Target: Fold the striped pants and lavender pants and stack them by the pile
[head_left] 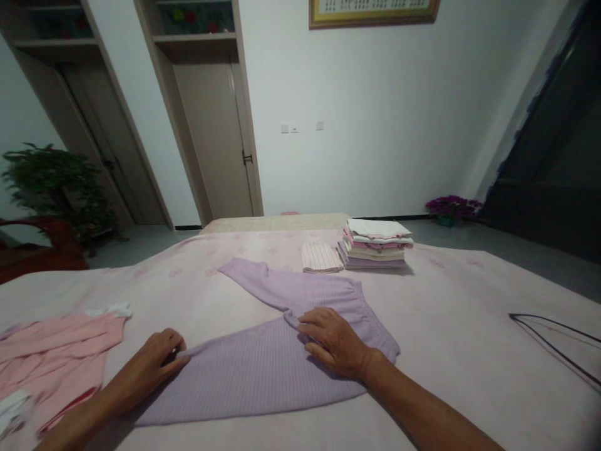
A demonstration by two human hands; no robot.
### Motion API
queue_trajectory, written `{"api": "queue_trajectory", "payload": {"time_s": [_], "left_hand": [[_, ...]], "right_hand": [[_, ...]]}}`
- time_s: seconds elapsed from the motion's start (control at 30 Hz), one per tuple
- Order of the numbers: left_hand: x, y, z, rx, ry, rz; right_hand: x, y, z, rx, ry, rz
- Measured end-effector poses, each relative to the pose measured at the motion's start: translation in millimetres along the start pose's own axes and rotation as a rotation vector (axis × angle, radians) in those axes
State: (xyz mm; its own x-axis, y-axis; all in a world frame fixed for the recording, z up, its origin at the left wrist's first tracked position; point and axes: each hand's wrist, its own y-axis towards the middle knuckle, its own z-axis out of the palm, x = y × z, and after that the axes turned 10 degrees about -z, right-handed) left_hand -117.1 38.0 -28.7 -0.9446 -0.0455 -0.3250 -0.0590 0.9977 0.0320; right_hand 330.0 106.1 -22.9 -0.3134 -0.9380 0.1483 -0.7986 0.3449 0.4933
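A pair of ribbed lavender pants (244, 376) lies spread on the pink-patterned bed cover, waistband to the right and legs to the left. At the cuff end of the nearer leg, my left hand (165, 354) has its fingers curled in and its thumb against the fabric, gripping the edge. My right hand (334, 341) rests on the pants near the crotch, fingers stretched out and lying on the cloth. The far leg points away to the upper left, untouched by either hand.
A stack of folded clothes (375, 247) stands beyond the waistband, beside a folded striped garment (322, 257). Rumpled pink clothing (70, 351) lies at the left. A black looped cord or wire (539, 319) is at the right.
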Motion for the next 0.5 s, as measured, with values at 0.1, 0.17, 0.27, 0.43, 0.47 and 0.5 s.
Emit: {"api": "queue_trajectory", "payload": {"time_s": [0.1, 0.17, 0.27, 0.43, 0.47, 0.5], "left_hand": [[9, -22, -12.8, 0.063, -0.056, -0.05], [19, -28, -21.4, 0.135, -0.094, -0.064], [38, -33, -29.0, 0.273, -0.083, -0.068], [54, -36, -23.4, 0.302, 0.061, -0.135], [51, -36, -22.2, 0.25, 0.09, -0.161], [45, -36, -21.3, 0.173, 0.115, -0.178]], "right_hand": [[0, -1, -2, 0.057, -0.022, 0.055], [-2, -4, -4, 0.133, -0.04, 0.117], [-7, -9, -6, 0.255, -0.052, 0.202], [-12, -11, -6, 0.358, -0.055, 0.262], [-12, -11, -7, 0.363, -0.061, 0.276], [-10, -10, -8, 0.362, -0.074, 0.296]]}}
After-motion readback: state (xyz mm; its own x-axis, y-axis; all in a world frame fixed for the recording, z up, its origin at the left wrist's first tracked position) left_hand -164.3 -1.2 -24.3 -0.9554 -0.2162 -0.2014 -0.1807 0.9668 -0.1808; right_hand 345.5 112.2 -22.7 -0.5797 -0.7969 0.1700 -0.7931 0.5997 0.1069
